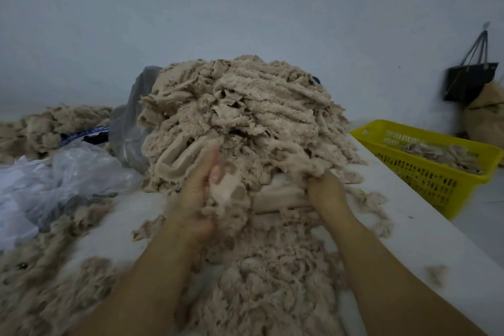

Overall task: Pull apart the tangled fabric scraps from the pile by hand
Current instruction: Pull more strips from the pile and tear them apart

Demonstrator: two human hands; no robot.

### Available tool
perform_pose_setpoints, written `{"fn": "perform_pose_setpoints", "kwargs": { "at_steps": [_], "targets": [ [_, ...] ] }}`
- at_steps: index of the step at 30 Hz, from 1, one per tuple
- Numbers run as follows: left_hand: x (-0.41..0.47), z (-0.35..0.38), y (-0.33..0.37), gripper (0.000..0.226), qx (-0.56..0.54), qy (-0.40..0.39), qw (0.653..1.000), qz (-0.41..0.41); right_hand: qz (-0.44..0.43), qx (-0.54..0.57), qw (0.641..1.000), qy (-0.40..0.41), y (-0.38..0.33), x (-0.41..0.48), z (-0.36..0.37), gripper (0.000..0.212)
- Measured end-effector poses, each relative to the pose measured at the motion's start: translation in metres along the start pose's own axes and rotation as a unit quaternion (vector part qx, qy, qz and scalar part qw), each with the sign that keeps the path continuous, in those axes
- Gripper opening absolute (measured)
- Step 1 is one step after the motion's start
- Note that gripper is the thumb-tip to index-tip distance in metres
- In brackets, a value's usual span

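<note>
- Head view showed a tall pile of tangled beige fleecy fabric scraps (245, 106) heaped mid-way across a white table (409, 232).
- Left hand (197, 194) was against the pile's near face with its fingers pointing up. Blur hid the detail, but thumb and fingers seemed to pinch a pale scrap (226, 188).
- Right hand (326, 189) gripped the pile's lower right edge, its fingertips buried in the fabric.
- The 2 bare forearms reached in over loose beige scraps (272, 294) spread on the table's near part.
- A yellow slotted plastic basket (436, 174) stood at the right, holding a few scraps.
- Crumpled clear plastic bags (71, 172) lay left of the pile.
- A black bag (469, 82) hung on the wall.
</note>
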State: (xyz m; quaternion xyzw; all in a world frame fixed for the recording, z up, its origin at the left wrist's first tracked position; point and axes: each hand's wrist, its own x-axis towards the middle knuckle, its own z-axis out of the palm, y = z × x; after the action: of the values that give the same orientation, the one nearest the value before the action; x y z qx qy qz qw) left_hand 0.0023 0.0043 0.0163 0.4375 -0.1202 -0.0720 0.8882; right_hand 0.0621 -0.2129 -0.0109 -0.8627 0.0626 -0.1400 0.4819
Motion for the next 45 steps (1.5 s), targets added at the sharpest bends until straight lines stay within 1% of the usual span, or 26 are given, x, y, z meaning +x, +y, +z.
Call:
{"fn": "perform_pose_setpoints", "kwargs": {
  "at_steps": [1, 3, 5, 8, 10, 12, 15, 17, 19, 22, 24, 26, 27, 28, 29, 30, 33, 34, 35, 36, 38, 39, 40, 41, 42, 45],
  "targets": [
    [0.000, -0.005, 0.006, 0.044, -0.042, 0.017, 0.998, 0.035, 0.048, -0.003, 0.999, 0.016, 0.006, 0.004, -0.010, 0.012],
    [0.004, -0.009, 0.010, 0.038, -0.119, 0.094, 0.986, 0.062, 0.052, 0.013, 0.998, 0.016, 0.006, 0.002, -0.015, 0.009],
    [0.008, -0.009, 0.002, 0.038, -0.134, 0.126, 0.981, 0.056, -0.050, 0.053, 0.997, -0.028, -0.006, -0.012, -0.002, 0.031],
    [0.010, -0.006, -0.004, 0.036, -0.114, 0.108, 0.987, 0.036, -0.192, 0.053, 0.979, -0.031, -0.031, -0.036, 0.010, 0.050],
    [0.010, -0.005, -0.003, 0.036, -0.117, 0.091, 0.988, 0.040, -0.265, 0.086, 0.960, -0.029, -0.040, -0.047, 0.011, 0.048],
    [0.011, -0.003, -0.004, 0.040, -0.140, 0.083, 0.985, 0.061, -0.297, 0.080, 0.947, -0.095, -0.044, -0.054, 0.015, 0.036],
    [0.012, 0.001, -0.005, 0.037, -0.157, 0.090, 0.981, 0.063, -0.286, 0.025, 0.931, -0.227, -0.038, -0.057, 0.029, 0.032],
    [0.013, -0.002, -0.001, 0.036, -0.170, 0.118, 0.975, 0.080, -0.238, 0.045, 0.931, -0.273, -0.033, -0.052, 0.029, 0.030],
    [0.014, -0.008, 0.005, 0.037, -0.214, 0.137, 0.961, 0.105, -0.183, 0.066, 0.937, -0.291, -0.032, -0.049, 0.021, 0.026],
    [0.013, -0.015, 0.012, 0.038, -0.244, 0.152, 0.948, 0.135, -0.146, 0.147, 0.953, -0.223, -0.031, -0.043, 0.012, 0.031],
    [0.012, -0.014, 0.014, 0.037, -0.262, 0.133, 0.946, 0.137, -0.156, 0.178, 0.963, -0.132, -0.032, -0.041, 0.009, 0.035],
    [0.011, -0.010, 0.012, 0.037, -0.263, 0.121, 0.949, 0.127, -0.183, 0.148, 0.972, -0.015, -0.033, -0.041, 0.006, 0.035],
    [0.011, -0.007, 0.010, 0.040, -0.212, 0.125, 0.962, 0.114, -0.192, 0.131, 0.972, 0.034, -0.033, -0.041, 0.005, 0.036],
    [0.011, -0.004, 0.008, 0.043, -0.120, 0.131, 0.979, 0.098, -0.199, 0.124, 0.970, 0.066, -0.034, -0.041, 0.004, 0.037],
    [0.010, 0.000, 0.004, 0.042, -0.002, 0.130, 0.988, 0.081, -0.208, 0.121, 0.967, 0.084, -0.034, -0.040, 0.003, 0.037],
    [0.008, 0.005, -0.001, 0.039, 0.114, 0.121, 0.984, 0.061, -0.219, 0.116, 0.964, 0.093, -0.034, -0.041, 0.002, 0.036],
    [0.003, 0.016, -0.018, 0.039, 0.382, 0.079, 0.920, 0.028, -0.272, 0.084, 0.953, 0.103, -0.036, -0.043, 0.002, 0.030],
    [0.002, 0.020, -0.021, 0.033, 0.419, 0.074, 0.904, 0.039, -0.291, 0.075, 0.948, 0.102, -0.036, -0.044, 0.003, 0.025],
    [0.001, 0.024, -0.022, 0.025, 0.421, 0.067, 0.903, 0.047, -0.300, 0.070, 0.946, 0.099, -0.037, -0.045, 0.004, 0.020],
    [0.001, 0.026, -0.022, 0.020, 0.397, 0.066, 0.914, 0.052, -0.299, 0.070, 0.947, 0.094, -0.037, -0.045, 0.004, 0.017],
    [0.001, 0.025, -0.017, 0.024, 0.310, 0.107, 0.943, 0.054, -0.283, 0.071, 0.953, 0.076, -0.036, -0.045, 0.005, 0.019],
    [0.002, 0.022, -0.013, 0.018, 0.234, 0.121, 0.963, 0.049, -0.278, 0.070, 0.956, 0.064, -0.036, -0.046, 0.006, 0.023],
    [0.003, 0.021, -0.009, 0.020, 0.161, 0.120, 0.979, 0.040, -0.274, 0.068, 0.958, 0.051, -0.037, -0.047, 0.007, 0.028],
    [0.003, 0.020, -0.005, 0.031, 0.096, 0.109, 0.989, 0.036, -0.269, 0.069, 0.960, 0.037, -0.038, -0.049, 0.008, 0.034],
    [0.004, 0.017, -0.002, 0.035, 0.029, 0.094, 0.995, 0.036, -0.261, 0.073, 0.962, 0.024, -0.040, -0.051, 0.010, 0.036],
    [0.003, 0.007, 0.008, 0.027, -0.124, 0.079, 0.988, 0.056, -0.224, 0.090, 0.970, -0.011, -0.041, -0.051, 0.010, 0.031]
  ]
}}
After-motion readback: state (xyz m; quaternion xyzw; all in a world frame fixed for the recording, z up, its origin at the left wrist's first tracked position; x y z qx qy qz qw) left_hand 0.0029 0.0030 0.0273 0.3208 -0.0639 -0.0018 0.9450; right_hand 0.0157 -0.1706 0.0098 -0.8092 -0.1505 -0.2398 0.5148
